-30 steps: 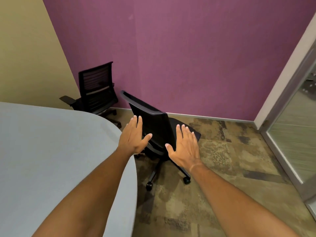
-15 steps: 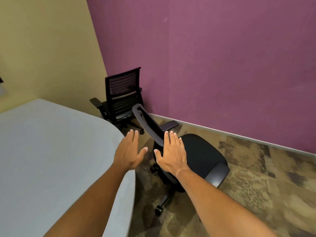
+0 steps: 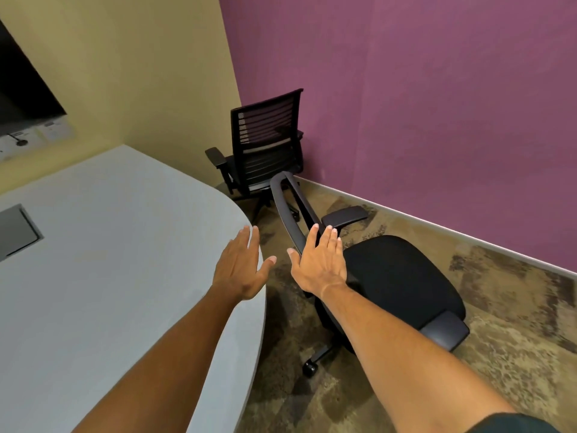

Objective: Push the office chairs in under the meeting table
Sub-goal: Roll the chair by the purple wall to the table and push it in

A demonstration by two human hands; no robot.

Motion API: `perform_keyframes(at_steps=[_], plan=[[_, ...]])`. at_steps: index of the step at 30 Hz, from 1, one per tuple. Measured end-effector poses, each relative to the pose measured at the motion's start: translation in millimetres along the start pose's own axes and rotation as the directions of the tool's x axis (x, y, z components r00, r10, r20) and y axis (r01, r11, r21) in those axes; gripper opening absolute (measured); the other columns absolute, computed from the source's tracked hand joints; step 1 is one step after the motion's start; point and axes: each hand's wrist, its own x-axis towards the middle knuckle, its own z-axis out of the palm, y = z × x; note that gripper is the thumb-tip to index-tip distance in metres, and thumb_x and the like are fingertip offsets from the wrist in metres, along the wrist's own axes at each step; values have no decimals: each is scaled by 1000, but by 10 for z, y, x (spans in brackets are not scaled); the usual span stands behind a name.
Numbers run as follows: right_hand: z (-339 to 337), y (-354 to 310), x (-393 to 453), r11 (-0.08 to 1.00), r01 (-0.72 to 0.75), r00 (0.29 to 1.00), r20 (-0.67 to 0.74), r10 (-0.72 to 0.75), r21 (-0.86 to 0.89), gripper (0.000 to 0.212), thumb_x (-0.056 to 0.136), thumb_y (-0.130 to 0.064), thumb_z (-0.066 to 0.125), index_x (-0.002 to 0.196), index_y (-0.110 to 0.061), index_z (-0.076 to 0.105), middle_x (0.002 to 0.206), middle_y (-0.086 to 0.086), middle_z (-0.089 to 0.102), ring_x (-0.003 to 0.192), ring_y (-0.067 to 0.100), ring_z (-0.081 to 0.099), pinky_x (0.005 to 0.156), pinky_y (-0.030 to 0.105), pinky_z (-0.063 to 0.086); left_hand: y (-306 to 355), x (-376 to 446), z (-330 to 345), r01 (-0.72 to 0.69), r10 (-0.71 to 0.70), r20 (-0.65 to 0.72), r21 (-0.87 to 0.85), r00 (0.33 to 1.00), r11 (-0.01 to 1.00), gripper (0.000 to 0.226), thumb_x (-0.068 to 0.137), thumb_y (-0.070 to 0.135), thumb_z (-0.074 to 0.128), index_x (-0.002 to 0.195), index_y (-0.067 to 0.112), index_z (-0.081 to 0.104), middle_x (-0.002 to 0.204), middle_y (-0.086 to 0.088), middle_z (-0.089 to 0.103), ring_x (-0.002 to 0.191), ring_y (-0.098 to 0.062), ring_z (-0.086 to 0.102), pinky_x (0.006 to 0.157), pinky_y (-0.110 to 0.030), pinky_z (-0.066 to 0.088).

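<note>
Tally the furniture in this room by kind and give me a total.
Office chairs: 2, the near chair by the right hand and the far chair in the corner.
Meeting tables: 1, the grey table.
Total: 3.

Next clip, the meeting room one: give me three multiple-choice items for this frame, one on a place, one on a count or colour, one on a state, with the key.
1. Where does the slatted-back chair stand?
A. in the corner where the two walls meet
B. tucked under the table
C. beside a glass door

2. How many office chairs are visible?
A. one
B. two
C. four

3. How is the right hand?
A. fisted round an armrest
B. open, fingers extended, at the near chair backrest
C. flat on the table

Key: 1 A, it sits where the yellow wall meets the purple one. 2 B, the near chair and the corner one. 3 B, the fingers are spread over the backrest edge; the left hand is open too.
</note>
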Motion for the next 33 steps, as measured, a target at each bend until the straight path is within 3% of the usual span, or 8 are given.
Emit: perform_keyframes(at_steps=[7,17,22,28,33], plan=[[-3,21,-110,999,-4,999,52,6,-42,74,99,-54,12,150,-6,-10,158,29,-3,147,40,-4,120,47,3,89,154,-63,-118,117,-32,-56,993,991,77,95,59,31,155,20,4,164,-5,1,150,-26,5,119,-39,9],[-264,619,-788,998,8,991,136,-1,-54,63,102,-48,14,153,-15,-7,160,22,-6,148,30,-8,121,40,-2,389,311,-76,-387,385,-37,-70,922,920,79,93,56,28,154,7,13,160,-17,17,149,-28,13,120,-43,14],[-419,1059,-1106,992,-122,980,157,122,-14,67,100,-54,13,154,-17,-4,161,18,-8,148,26,-10,120,36,-6,732,317,-19,-443,443,-16,-96,896,892,75,97,50,32,153,4,14,160,-19,16,148,-29,14,120,-43,13],[-449,1483,-1138,936,-351,932,94,350,-11,75,98,-58,12,153,-9,0,159,24,-5,148,32,-8,120,41,-5,1064,275,83,-408,415,65,-104,907,907,66,100,41,31,152,2,17,159,-21,18,148,-30,15,120,-44,15],[-533,1891,-1093,908,-415,906,57,418,-64,74,99,-53,21,153,-6,2,159,26,0,148,34,-3,120,43,-2,1306,288,136,-329,333,139,-49,933,943,65,97,34,34,150,1,19,157,-23,21,145,-33,21,120,-43,15]])
